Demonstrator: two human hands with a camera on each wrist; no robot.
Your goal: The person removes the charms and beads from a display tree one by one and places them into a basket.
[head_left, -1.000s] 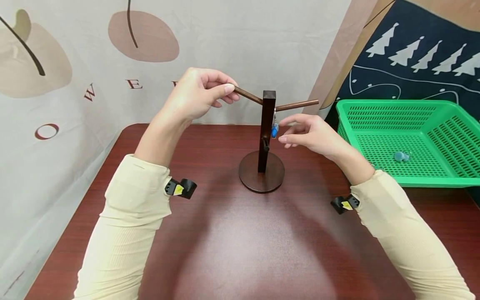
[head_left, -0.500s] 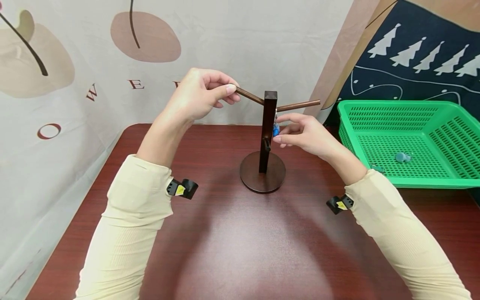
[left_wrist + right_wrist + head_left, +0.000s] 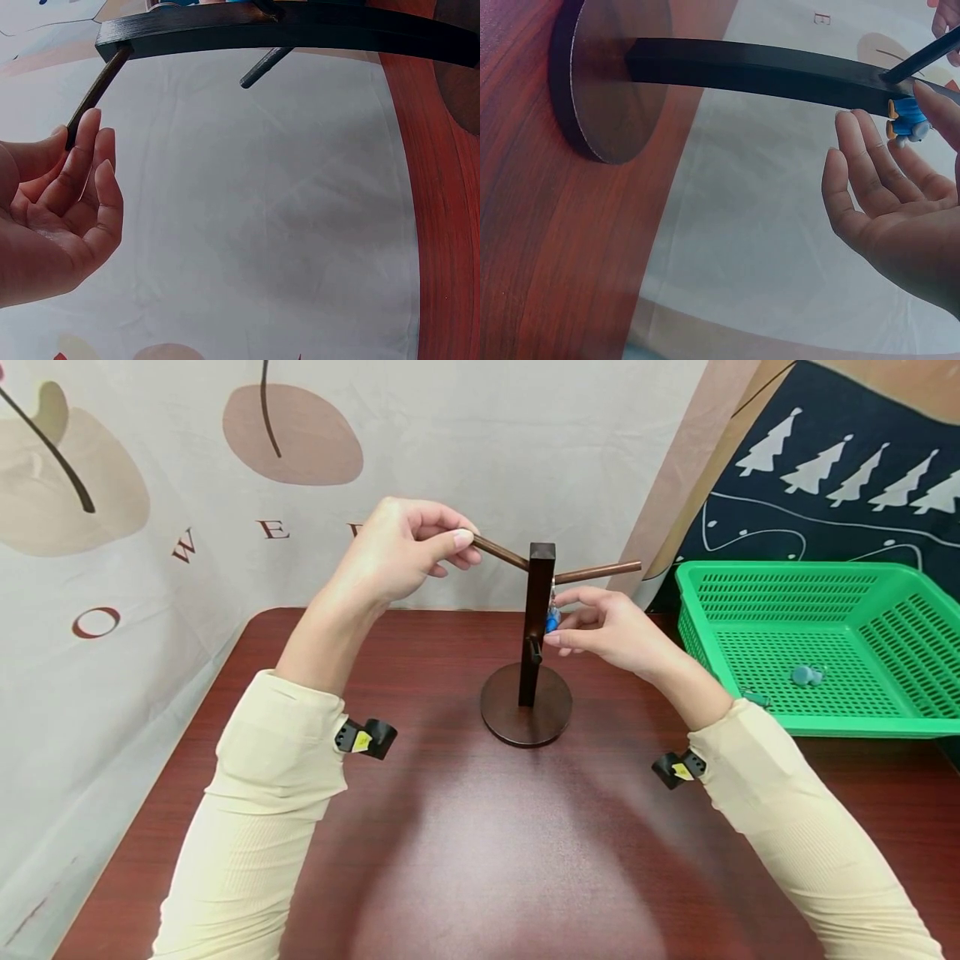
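A dark wooden peg stand point(image 3: 536, 610) rises from a round base point(image 3: 525, 710) on the table. My left hand point(image 3: 401, 547) pinches the end of its left peg point(image 3: 501, 552) between thumb and forefinger; the left wrist view shows the same peg point(image 3: 97, 94) in the fingertips. From the right peg point(image 3: 600, 572) a small blue figurine keychain point(image 3: 552, 621) hangs close against the post by its chain. My right hand point(image 3: 618, 627) holds this keychain with thumb and fingers. In the right wrist view the figurine point(image 3: 907, 120) shows yellow feet, partly covered by the thumb.
On the right stands a green plastic basket point(image 3: 877, 725) holding a light blue trinket point(image 3: 807, 675) and a teal one point(image 3: 757, 699). A shorter peg point(image 3: 535, 649) juts from the post's lower front. Printed cloth point(image 3: 480, 435) hangs behind the reddish-brown table point(image 3: 480, 860).
My right hand has moved left to the blue keychain and its fingers have closed round it. The left hand keeps its pinch on the peg.
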